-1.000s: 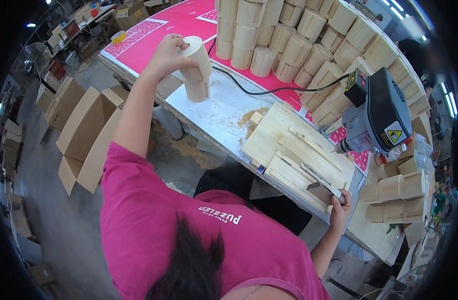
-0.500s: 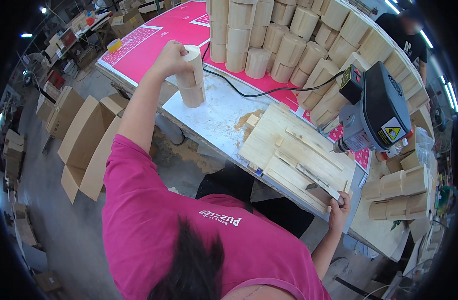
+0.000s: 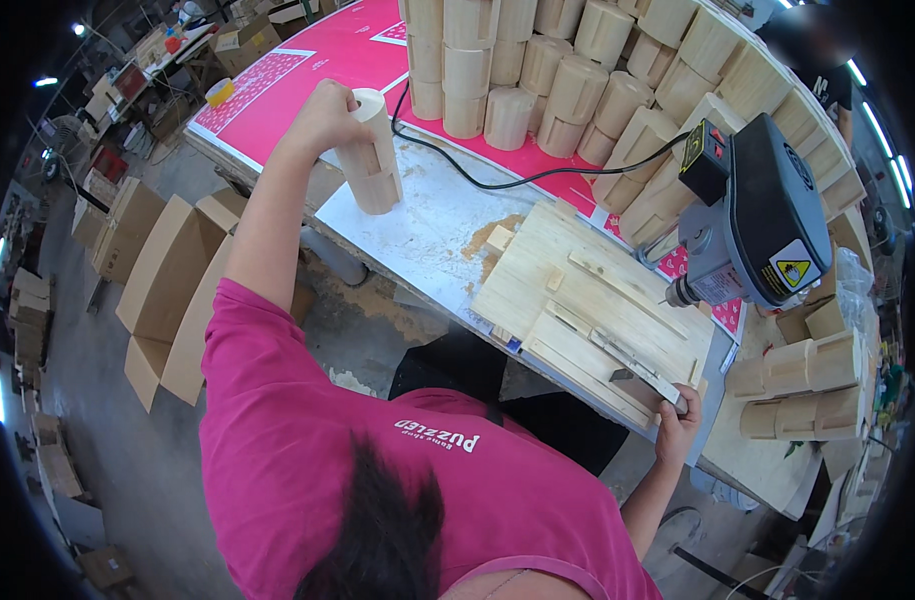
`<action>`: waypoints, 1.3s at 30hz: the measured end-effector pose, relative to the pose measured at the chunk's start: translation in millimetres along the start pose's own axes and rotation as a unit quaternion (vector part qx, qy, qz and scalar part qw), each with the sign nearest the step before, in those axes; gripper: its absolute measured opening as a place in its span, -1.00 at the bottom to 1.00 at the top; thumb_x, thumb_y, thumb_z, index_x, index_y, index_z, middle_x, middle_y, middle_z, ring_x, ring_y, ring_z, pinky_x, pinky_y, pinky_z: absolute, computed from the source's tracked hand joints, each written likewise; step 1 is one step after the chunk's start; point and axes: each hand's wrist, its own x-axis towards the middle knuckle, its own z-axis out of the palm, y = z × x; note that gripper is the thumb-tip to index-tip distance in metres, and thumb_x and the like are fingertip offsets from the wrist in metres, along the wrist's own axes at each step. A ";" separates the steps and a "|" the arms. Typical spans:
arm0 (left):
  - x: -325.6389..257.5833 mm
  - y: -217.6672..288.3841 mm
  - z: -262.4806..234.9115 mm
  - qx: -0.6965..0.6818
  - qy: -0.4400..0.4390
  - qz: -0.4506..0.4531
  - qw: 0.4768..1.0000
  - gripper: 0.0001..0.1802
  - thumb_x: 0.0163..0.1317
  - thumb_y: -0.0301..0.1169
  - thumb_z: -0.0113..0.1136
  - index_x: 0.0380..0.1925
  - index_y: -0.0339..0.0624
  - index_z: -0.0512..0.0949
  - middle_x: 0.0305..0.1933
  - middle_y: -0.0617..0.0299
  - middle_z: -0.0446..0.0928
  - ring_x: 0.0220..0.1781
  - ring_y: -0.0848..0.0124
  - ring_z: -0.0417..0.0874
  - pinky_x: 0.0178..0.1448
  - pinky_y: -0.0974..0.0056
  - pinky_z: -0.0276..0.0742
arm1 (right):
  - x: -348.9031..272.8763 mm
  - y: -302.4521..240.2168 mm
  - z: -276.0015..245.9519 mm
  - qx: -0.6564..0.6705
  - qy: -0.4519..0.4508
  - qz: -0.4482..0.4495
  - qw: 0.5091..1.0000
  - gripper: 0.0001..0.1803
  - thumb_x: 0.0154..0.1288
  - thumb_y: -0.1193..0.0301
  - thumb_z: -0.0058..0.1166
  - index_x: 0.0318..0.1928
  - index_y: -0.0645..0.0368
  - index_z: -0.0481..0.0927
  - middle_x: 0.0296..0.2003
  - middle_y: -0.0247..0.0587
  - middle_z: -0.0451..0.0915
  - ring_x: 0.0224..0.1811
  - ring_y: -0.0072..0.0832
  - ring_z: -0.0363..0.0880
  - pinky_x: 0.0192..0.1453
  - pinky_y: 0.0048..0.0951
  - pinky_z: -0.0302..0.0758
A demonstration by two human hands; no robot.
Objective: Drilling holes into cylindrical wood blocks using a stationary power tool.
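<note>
My left hand is closed around the upper one of two pale wooden cylinders, stacked upright at the left end of the white board. The lower cylinder rests on that board. My right hand grips the near end of a narrow metal bar, which lies on a wooden jig board fitted with strips and small blocks. Just what the bar's underside touches is hard to see. Over the jig's right side hangs a drill press head, its chuck above the wood.
Many wooden cylinders are stacked along the table's back. More lie at the right. A black cable crosses to the drill. Sawdust marks the white board. An open carton stands left. A person is at the far right.
The view has shifted slightly. My left hand stays on the upper cylinder and my right hand on the metal bar; neither has clearly moved against the table.
</note>
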 end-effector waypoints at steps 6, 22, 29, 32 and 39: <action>-9.5 17.2 11.5 0.090 0.226 0.077 0.967 -0.38 -0.31 -0.25 0.45 -0.24 -0.33 0.42 -0.13 -0.03 0.40 -0.12 0.15 0.46 -0.04 0.18 0.41 | -1.0 -6.4 5.4 0.007 0.013 0.010 1.000 -0.70 -0.06 0.48 0.23 -0.26 0.20 0.49 -0.32 -0.38 0.48 -0.26 -0.61 0.40 -0.14 -0.60 0.32; 118.5 170.5 282.6 -0.201 0.170 -0.287 0.921 -0.09 -0.32 0.01 0.36 0.05 -0.31 0.35 0.16 -0.06 0.33 0.18 0.15 0.35 0.22 0.12 0.28 | -8.4 12.8 -2.2 0.104 0.041 0.037 0.993 -0.72 -0.16 0.53 0.21 -0.32 0.22 0.52 -0.35 -0.29 0.53 -0.26 -0.52 0.47 -0.11 -0.50 0.39; 92.3 137.0 296.8 -0.195 0.342 -0.271 0.878 -0.20 -0.29 -0.19 0.38 -0.04 -0.36 0.26 -0.07 -0.11 0.41 0.00 0.02 0.44 0.10 0.05 0.34 | -6.8 8.0 2.7 0.062 0.011 0.094 0.994 -0.73 -0.13 0.53 0.20 -0.31 0.23 0.55 -0.32 -0.31 0.53 -0.23 -0.55 0.46 -0.10 -0.54 0.38; 75.4 156.9 263.5 -0.367 0.273 -0.171 0.873 -0.24 -0.27 -0.22 0.34 -0.04 -0.40 0.31 -0.03 -0.14 0.41 0.07 0.04 0.41 0.13 0.10 0.33 | -9.4 10.5 4.7 0.071 0.011 0.092 0.993 -0.74 -0.11 0.55 0.19 -0.29 0.22 0.55 -0.31 -0.33 0.53 -0.21 -0.56 0.46 -0.07 -0.54 0.37; 20.6 113.8 226.4 -0.482 0.178 -0.031 0.857 -0.43 0.05 -0.30 0.25 0.00 -0.43 0.35 0.00 -0.02 0.46 0.01 0.24 0.50 0.12 0.22 0.36 | -0.2 12.1 12.9 0.053 0.011 0.056 0.997 -0.71 -0.01 0.55 0.23 -0.21 0.17 0.53 -0.32 -0.45 0.50 -0.24 -0.68 0.42 -0.11 -0.58 0.37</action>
